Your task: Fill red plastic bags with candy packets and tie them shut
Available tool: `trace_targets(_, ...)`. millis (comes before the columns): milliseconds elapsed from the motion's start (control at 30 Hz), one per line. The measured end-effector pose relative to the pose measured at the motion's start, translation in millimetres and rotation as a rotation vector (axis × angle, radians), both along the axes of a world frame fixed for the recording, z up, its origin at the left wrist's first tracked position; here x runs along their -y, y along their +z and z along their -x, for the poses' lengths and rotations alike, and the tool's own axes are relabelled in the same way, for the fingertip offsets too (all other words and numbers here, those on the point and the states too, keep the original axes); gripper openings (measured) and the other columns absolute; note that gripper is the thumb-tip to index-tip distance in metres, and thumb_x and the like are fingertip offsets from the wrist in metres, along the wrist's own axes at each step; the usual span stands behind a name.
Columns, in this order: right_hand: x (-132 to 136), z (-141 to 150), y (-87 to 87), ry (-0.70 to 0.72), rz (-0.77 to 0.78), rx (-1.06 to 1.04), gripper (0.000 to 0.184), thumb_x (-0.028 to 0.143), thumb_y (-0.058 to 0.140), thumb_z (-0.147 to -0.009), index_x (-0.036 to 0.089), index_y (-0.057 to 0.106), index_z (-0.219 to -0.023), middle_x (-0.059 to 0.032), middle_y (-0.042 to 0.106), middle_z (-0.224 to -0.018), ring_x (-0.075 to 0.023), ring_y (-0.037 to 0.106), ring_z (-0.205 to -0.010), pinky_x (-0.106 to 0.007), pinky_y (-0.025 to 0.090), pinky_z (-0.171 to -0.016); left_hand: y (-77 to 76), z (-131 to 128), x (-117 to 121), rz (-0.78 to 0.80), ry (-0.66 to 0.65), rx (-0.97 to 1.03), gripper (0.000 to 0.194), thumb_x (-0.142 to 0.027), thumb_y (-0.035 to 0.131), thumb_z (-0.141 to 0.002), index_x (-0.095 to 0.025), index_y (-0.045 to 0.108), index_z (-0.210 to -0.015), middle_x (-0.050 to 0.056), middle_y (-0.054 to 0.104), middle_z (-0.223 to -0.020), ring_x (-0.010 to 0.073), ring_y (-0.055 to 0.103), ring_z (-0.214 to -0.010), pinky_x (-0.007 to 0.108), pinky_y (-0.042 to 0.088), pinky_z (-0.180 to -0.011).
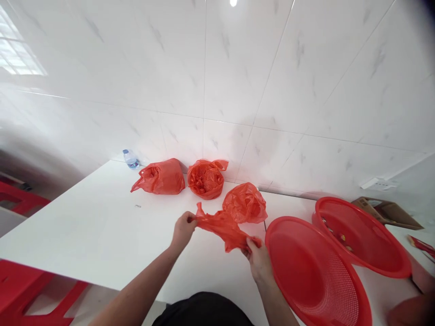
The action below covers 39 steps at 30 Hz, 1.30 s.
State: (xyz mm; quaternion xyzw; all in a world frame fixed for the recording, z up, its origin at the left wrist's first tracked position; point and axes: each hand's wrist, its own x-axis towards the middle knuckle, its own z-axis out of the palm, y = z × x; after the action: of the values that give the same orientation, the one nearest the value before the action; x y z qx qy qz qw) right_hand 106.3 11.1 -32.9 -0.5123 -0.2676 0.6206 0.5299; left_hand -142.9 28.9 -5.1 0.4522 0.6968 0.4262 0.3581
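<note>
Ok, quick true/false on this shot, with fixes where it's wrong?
1. The left hand and right hand hold one red plastic bag stretched between them. True.
2. Three other red bags sit on the white table. True.
3. The water bottle is beside the right hand. False: it's at the table's far edge by the tiled wall, beyond the bags.
4. The nearer red perforated plastic basket holds small items. False: they lie in the farther red basket.

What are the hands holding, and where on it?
A red plastic bag. The left hand grips one end of it, and the right hand grips the other end.
</note>
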Motion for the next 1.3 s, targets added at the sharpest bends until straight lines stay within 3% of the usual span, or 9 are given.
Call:
trace_targets(267,-8.7,5.6,9.1,0.179,-0.049,-0.139,0.029,0.036,0.079,-0.069,0.021,0.056,-0.077,0.0021,0.061,-0.077,-0.0134,0.057,-0.072,-0.026,0.049,-0.066,-3.9,-3.5,-1.1,-0.230,-0.192,-0.555,0.077,-0.013,0.064,-0.065,-0.022,0.041,-0.138,0.012,0.055,-0.132,0.0293,0.048,-0.125,0.042,0.041,-0.099)
trace_targets(400,-17.7,1.8,69.3,0.193,-0.189,0.124,0.031,0.037,0.078,-0.066,0.022,0.058,-0.086,0.0009,0.061,-0.080,-0.0155,0.057,-0.073,-0.028,0.049,-0.066,37.7,-7.9,-17.5,-0.168,-0.351,-0.561,0.038,-0.011,0.058,-0.073,-0.023,0.065,-0.109,0.003,0.069,-0.088,0.0195,0.065,-0.084,0.031,0.049,-0.080)
trace_targets(533,2.1,-9.9,119.5,-0.152,-0.513,0.644,0.039,0.028,0.071,-0.070,0.024,0.059,-0.107,-0.0075,0.062,-0.107,-0.0230,0.057,-0.095,-0.035,0.049,-0.080,78.7,6.3,-8.2,-0.599,-0.122,-0.585,0.011,-0.020,0.062,-0.078,-0.022,0.068,-0.087,0.009,0.066,-0.103,0.0246,0.059,-0.102,0.038,0.046,-0.088)
trace_targets(633,18.8,-9.8,101.2,0.027,-0.511,0.729,0.027,0.019,0.062,-0.066,0.022,0.064,-0.093,-0.0046,0.064,-0.085,-0.0212,0.058,-0.078,-0.032,0.049,-0.068,73.4,19.1,8.3,-0.581,-0.269,-0.532,0.005,-0.019,0.063,-0.076,-0.021,0.065,-0.072,0.007,0.068,-0.091,0.0245,0.060,-0.095,0.039,0.045,-0.085)
trace_targets(733,23.5,-11.8,59.7,0.302,-0.206,0.582,0.028,0.016,0.055,-0.065,0.020,0.065,-0.090,-0.0038,0.067,-0.082,-0.0216,0.061,-0.077,-0.031,0.049,-0.069,47.7,29.0,24.1,-0.054,-0.496,-0.262,0.011,-0.021,0.065,-0.073,-0.019,0.060,-0.064,0.000,0.062,-0.067,0.0171,0.056,-0.065,0.029,0.043,-0.063)
trace_targets(833,22.6,-22.1,32.1,0.319,-0.108,0.377,0.031,0.017,0.059,-0.064,0.020,0.065,-0.095,-0.0054,0.069,-0.092,-0.0232,0.063,-0.083,-0.032,0.049,-0.074,32.0,30.2,39.6,0.270,-0.442,0.278,0.020,-0.029,0.072,-0.072,-0.017,0.056,-0.067,-0.003,0.058,-0.062,0.0131,0.053,-0.058,0.023,0.039,-0.056)
trace_targets(1000,26.8,-43.3,3.0,0.339,0.022,0.212,0.029,0.018,0.057,-0.062,0.019,0.064,-0.090,-0.0001,0.065,-0.076,-0.0158,0.058,-0.066,-0.025,0.043,-0.061,41.3,9.9,48.4,0.358,-0.207,1.066,0.027,-0.033,0.072,-0.077,-0.015,0.065,-0.097,0.007,0.070,-0.093,0.0184,0.066,-0.079,0.029,0.053,-0.073)
trace_targets(1167,36.0,-74.4,-10.7,0.269,-0.090,0.302,0.033,0.029,0.069,-0.067,0.019,0.068,-0.099,-0.0063,0.069,-0.097,-0.0215,0.061,-0.088,-0.033,0.047,-0.077,39.3,-6.4,34.6,0.406,0.225,0.968,0.020,-0.026,0.066,-0.079,-0.019,0.066,-0.098,0.003,0.073,-0.081,0.0210,0.069,-0.069,0.033,0.057,-0.065)
trace_targets(1300,28.0,-139.3,8.1,-0.045,-0.078,0.488,0.029,0.042,0.065,-0.075,0.020,0.069,-0.093,-0.0079,0.070,-0.091,-0.0235,0.062,-0.083,-0.035,0.048,-0.072,30.5,-10.4,23.0,0.342,0.241,0.784,0.016,-0.037,0.067,-0.075,-0.024,0.066,-0.086,-0.005,0.071,-0.065,0.0188,0.065,-0.057,0.029,0.053,-0.053)
